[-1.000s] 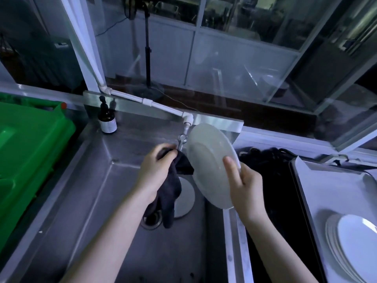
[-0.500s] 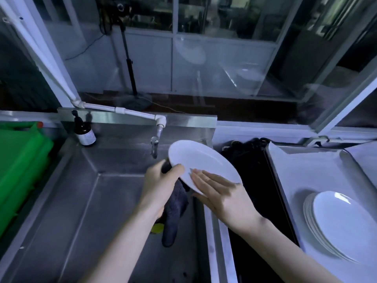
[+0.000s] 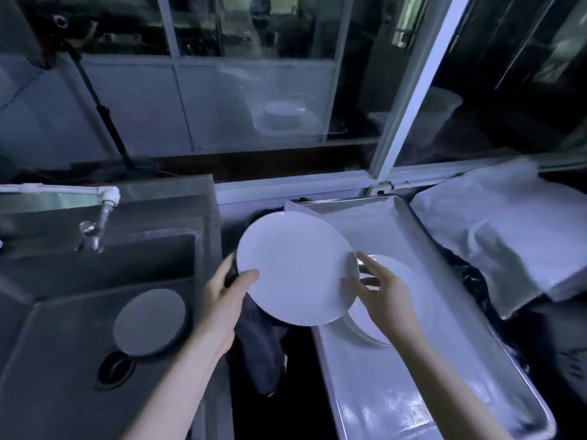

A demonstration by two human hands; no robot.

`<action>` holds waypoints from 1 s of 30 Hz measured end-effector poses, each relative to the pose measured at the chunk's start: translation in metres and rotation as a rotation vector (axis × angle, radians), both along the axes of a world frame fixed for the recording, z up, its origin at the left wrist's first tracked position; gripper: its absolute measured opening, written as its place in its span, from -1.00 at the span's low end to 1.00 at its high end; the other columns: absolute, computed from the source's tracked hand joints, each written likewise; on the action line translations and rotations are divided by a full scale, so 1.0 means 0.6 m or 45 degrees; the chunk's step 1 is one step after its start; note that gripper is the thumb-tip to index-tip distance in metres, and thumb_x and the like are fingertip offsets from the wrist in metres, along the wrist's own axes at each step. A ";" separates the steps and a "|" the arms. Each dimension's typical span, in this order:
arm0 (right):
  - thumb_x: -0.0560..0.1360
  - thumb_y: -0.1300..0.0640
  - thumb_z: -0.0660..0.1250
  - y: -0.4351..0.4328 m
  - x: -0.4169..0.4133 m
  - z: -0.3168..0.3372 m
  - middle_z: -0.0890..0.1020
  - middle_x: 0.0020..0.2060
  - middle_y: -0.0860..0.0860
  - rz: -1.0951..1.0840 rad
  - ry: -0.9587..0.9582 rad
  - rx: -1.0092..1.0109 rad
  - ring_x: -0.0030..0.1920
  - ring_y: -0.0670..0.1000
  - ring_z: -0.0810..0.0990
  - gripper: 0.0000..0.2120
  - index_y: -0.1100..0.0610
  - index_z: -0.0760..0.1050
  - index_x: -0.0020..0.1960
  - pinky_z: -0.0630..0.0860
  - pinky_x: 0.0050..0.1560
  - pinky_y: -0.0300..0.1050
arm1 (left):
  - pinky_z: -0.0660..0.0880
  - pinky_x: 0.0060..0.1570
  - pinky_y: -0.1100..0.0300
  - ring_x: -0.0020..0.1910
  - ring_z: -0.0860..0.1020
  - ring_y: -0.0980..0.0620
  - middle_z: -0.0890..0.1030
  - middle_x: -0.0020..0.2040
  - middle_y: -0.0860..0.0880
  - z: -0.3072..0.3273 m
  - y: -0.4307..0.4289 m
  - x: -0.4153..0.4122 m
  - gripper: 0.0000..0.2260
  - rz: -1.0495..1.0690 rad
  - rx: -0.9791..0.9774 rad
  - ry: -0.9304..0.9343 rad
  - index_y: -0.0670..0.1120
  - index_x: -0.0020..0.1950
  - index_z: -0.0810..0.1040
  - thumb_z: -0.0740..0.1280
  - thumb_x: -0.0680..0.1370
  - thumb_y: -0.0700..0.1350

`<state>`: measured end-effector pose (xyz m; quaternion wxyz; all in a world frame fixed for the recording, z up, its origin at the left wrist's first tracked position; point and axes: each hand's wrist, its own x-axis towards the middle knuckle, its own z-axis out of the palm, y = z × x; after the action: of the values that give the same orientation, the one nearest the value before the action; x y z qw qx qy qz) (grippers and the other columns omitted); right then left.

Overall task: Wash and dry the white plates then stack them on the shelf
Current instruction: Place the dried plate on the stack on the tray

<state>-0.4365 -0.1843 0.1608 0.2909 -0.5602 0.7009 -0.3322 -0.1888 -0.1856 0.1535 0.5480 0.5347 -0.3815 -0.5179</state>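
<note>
A white plate (image 3: 295,268) is held nearly flat above the gap between the sink and the metal tray. My left hand (image 3: 225,300) grips its left rim, thumb on top, with a dark cloth (image 3: 260,354) hanging from the same hand under the plate. My right hand (image 3: 386,293) touches the plate's right edge with spread fingers. Below that hand lies a stack of white plates (image 3: 397,287) in the metal tray (image 3: 413,392), partly hidden by the hand and the held plate.
A steel sink (image 3: 63,328) with a round drain cover (image 3: 149,322) and an open drain hole (image 3: 114,369) is on the left, with a tap (image 3: 95,230) above it. White cloth or paper (image 3: 495,236) lies at the far right. Windows stand behind.
The plate has moved right, from over the sink to over the tray's edge, and has levelled out. My view has swung right. My right hand has shifted to the plate's right rim.
</note>
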 end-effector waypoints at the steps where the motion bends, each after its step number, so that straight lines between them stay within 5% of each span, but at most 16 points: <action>1: 0.48 0.17 0.47 0.006 -0.025 -0.006 0.70 -0.01 -0.12 -0.042 -0.095 0.010 -0.15 -0.19 0.63 -0.57 -0.12 0.56 0.30 0.41 -0.17 -0.46 | 0.51 -0.14 0.44 0.02 0.61 0.27 0.69 0.05 0.18 -0.005 -0.003 -0.026 -0.66 -0.028 -0.005 -0.012 0.20 0.12 0.63 0.38 0.50 -0.23; 7: 0.39 0.30 0.50 0.027 -0.143 -0.047 0.67 -0.21 -0.06 -0.379 -0.368 -0.022 -0.23 -0.06 0.57 -0.65 -0.07 0.61 0.05 0.40 -0.30 -0.40 | 0.47 0.01 0.35 0.13 0.57 0.29 0.65 0.14 0.22 -0.039 -0.026 -0.152 -0.60 -0.362 -0.004 -0.167 0.29 0.20 0.56 0.35 0.55 -0.22; 10: 0.35 0.34 0.44 0.033 -0.190 -0.076 0.43 -0.42 -0.04 -0.417 -0.326 0.020 -0.36 0.00 0.30 -0.84 0.16 0.61 -0.10 0.21 -0.32 -0.10 | 0.43 0.08 0.32 0.16 0.55 0.32 0.63 0.16 0.27 -0.057 -0.045 -0.192 -0.59 -0.552 0.066 -0.291 0.37 0.20 0.53 0.38 0.55 -0.15; 12: 0.34 0.35 0.42 0.033 -0.216 -0.090 0.28 -0.45 -0.07 -0.465 -0.302 0.028 -0.34 -0.03 0.18 -0.88 0.23 0.49 -0.18 0.07 -0.26 -0.05 | 0.40 0.05 0.41 0.13 0.52 0.42 0.61 0.14 0.35 -0.066 -0.059 -0.215 -0.55 -0.649 0.107 -0.381 0.39 0.25 0.48 0.37 0.55 -0.14; 15: 0.34 0.33 0.41 0.025 -0.246 -0.113 0.31 -0.48 -0.03 -0.507 -0.262 0.072 -0.34 -0.01 0.20 -0.86 0.20 0.53 -0.13 0.10 -0.29 -0.07 | 0.38 -0.09 0.59 0.06 0.50 0.49 0.60 0.04 0.43 -0.081 -0.077 -0.245 -0.49 -0.733 0.125 -0.513 0.36 0.22 0.44 0.31 0.52 -0.26; 18: 0.33 0.33 0.41 0.017 -0.258 -0.131 0.36 -0.50 -0.02 -0.495 -0.249 0.092 -0.41 -0.05 0.25 -0.80 0.05 0.57 -0.17 0.17 -0.33 -0.12 | 0.51 0.05 0.41 0.07 0.58 0.30 0.65 0.03 0.28 -0.098 -0.088 -0.266 -0.49 -0.747 0.173 -0.546 0.19 0.30 0.47 0.27 0.50 -0.34; 20: 0.33 0.33 0.42 0.011 -0.264 -0.144 0.41 -0.47 -0.03 -0.518 -0.253 0.096 -0.43 -0.07 0.33 -0.73 -0.05 0.60 -0.17 0.25 -0.32 -0.13 | 0.45 -0.03 0.52 0.01 0.55 0.38 0.63 0.04 0.24 -0.110 -0.095 -0.277 -0.52 -0.745 0.175 -0.603 0.08 0.33 0.46 0.27 0.50 -0.35; 25: 0.30 0.32 0.41 -0.003 -0.273 -0.171 0.35 -0.44 -0.02 -0.579 -0.167 0.128 -0.32 0.03 0.31 -0.83 0.20 0.55 -0.11 0.24 -0.26 -0.09 | 0.36 -0.15 0.53 0.07 0.56 0.14 0.64 0.11 0.04 -0.134 -0.109 -0.286 -0.56 -0.791 0.263 -0.764 0.05 0.35 0.44 0.31 0.51 -0.26; 30: 0.29 0.31 0.40 -0.003 -0.271 -0.185 0.25 -0.46 -0.07 -0.532 -0.062 0.150 -0.35 -0.04 0.21 -0.86 0.25 0.45 -0.21 0.13 -0.33 -0.09 | 0.37 -0.19 0.38 -0.06 0.54 0.17 0.64 0.03 0.05 -0.146 -0.117 -0.286 -0.58 -0.780 0.328 -0.977 0.13 0.31 0.42 0.32 0.48 -0.14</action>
<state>-0.5990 -0.1859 0.0499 0.2648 -0.3765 0.8127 -0.3571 -0.3607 -0.2559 0.0661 0.1206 0.6132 -0.6277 -0.4640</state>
